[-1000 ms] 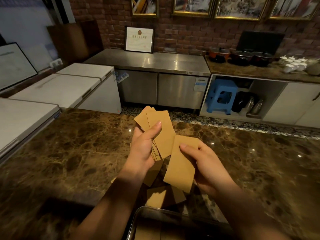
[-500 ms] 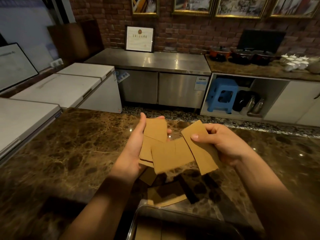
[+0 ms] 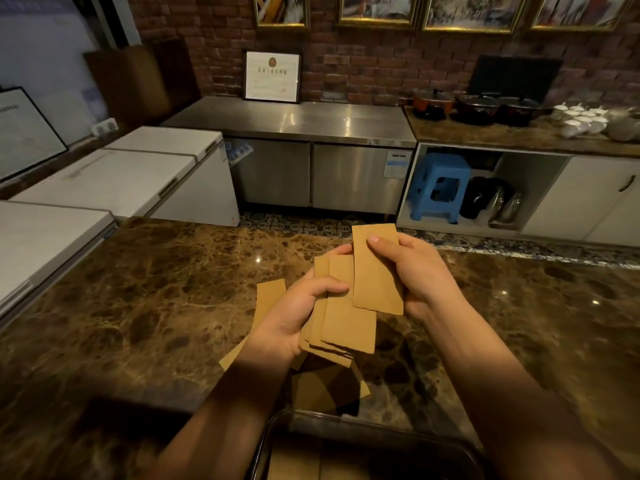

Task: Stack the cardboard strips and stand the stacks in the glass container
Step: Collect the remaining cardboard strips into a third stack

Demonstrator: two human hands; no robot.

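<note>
Marble counter [image 3: 145, 299] under both hands' fingers [image 3: 329, 289] gripping cardboard strips [image 3: 349, 323]; brick wall [image 3: 363, 71] behind, seemingly.

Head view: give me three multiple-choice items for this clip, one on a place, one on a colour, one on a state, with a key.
1. Where is the glass container?
A. at the near edge, below the hands
B. on the steel counter
C. on a freezer

2. What colour is the stool?
A. red
B. blue
C. white

3. What is the right hand doing?
A. resting flat on the counter
B. hanging idle
C. pinching one strip

Key: 1 A, its rim shows at the bottom of the frame; 2 B, blue plastic under the far counter; 3 C, thumb on the strip's face, beside the left hand holding the stack.
</note>
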